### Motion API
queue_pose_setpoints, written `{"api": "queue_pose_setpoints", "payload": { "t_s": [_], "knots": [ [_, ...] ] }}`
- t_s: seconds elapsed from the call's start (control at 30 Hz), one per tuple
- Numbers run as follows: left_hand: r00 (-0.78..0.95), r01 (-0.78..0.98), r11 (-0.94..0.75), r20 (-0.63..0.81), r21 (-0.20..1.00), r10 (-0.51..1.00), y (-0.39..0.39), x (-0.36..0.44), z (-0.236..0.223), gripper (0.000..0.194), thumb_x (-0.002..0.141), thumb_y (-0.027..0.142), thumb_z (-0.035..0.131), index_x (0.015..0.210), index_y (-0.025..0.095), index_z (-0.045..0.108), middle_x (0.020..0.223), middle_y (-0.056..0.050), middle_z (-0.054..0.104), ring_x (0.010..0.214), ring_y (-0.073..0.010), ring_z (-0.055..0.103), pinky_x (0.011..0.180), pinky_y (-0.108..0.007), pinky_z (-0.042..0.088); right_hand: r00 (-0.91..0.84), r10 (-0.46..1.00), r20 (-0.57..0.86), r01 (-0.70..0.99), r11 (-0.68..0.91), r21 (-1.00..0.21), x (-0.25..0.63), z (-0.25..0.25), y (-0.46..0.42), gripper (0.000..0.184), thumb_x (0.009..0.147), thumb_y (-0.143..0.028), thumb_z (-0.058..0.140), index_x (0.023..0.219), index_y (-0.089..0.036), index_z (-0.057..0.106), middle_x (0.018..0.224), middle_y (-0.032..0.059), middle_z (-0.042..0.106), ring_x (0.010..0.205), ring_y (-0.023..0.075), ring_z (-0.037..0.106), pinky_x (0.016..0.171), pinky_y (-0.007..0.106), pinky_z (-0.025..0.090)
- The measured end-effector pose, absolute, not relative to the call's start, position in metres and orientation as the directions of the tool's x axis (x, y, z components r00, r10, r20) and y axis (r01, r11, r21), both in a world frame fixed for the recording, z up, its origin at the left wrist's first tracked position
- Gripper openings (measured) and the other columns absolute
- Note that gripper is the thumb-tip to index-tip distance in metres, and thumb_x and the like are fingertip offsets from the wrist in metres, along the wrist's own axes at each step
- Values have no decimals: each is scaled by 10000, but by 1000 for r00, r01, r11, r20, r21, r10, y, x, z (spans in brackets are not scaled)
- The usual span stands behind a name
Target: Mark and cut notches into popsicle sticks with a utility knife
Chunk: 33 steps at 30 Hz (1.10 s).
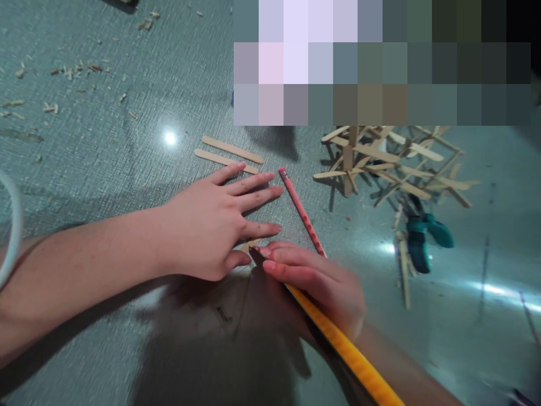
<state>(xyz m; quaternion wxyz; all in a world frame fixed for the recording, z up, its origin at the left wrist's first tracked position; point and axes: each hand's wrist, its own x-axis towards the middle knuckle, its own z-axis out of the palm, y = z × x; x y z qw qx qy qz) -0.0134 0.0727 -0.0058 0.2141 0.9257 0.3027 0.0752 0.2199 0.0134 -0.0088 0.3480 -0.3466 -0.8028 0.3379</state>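
My left hand (203, 225) lies flat on the table with its fingers spread. Between its thumb and index finger shows the end of a small wooden stick (252, 245). Two craft sticks (232, 149) lie side by side by its little finger, the nearer one partly under the fingertip. My right hand (316, 276) is closed on a long yellow tool (338, 338) with a dark, pointed, blade-like tip; its exact kind is unclear. That tip meets the small stick beside my left thumb. A pink pencil (300, 208) lies just beyond my right hand.
A lattice of joined craft sticks (380, 158) stands at the back right. Teal-handled pliers or cutters (418, 242) lie in front of it, by some stick pieces (403, 270). Wood scraps (76, 70) litter the far left. A white cable-like loop (14, 225) crosses the left edge.
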Motion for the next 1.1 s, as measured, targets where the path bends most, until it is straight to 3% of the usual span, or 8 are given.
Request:
{"api": "queue_pose_setpoints", "payload": {
  "t_s": [0.27,0.53,1.1],
  "knots": [
    [806,529,-721,0,448,592,73,-12,-7,581,913,493,682,1478,363,638,1730,-80,371,1645,-328,263,1341,-616,149,-462,802,378,370,562,-740,220,-14,16,268,876,-8,714,1028,-227,744,939,37,806,858,195,820,822,271,700],
    [808,516,-723,18,460,588,73,-12,-8,586,918,491,706,1478,329,644,1725,-104,376,1627,-363,304,1332,-639,153,-475,829,294,375,493,-785,220,-11,13,351,910,-23,717,1128,-296,745,1007,16,836,918,241,835,845,365,722],
    [785,514,-720,84,466,614,70,-13,-11,549,889,410,733,1429,321,687,1691,-101,445,1602,-369,353,1318,-652,188,-512,807,294,328,500,-802,223,-10,11,390,950,-73,720,1252,-318,751,1030,7,813,961,219,807,890,367,698]
  ]
}}
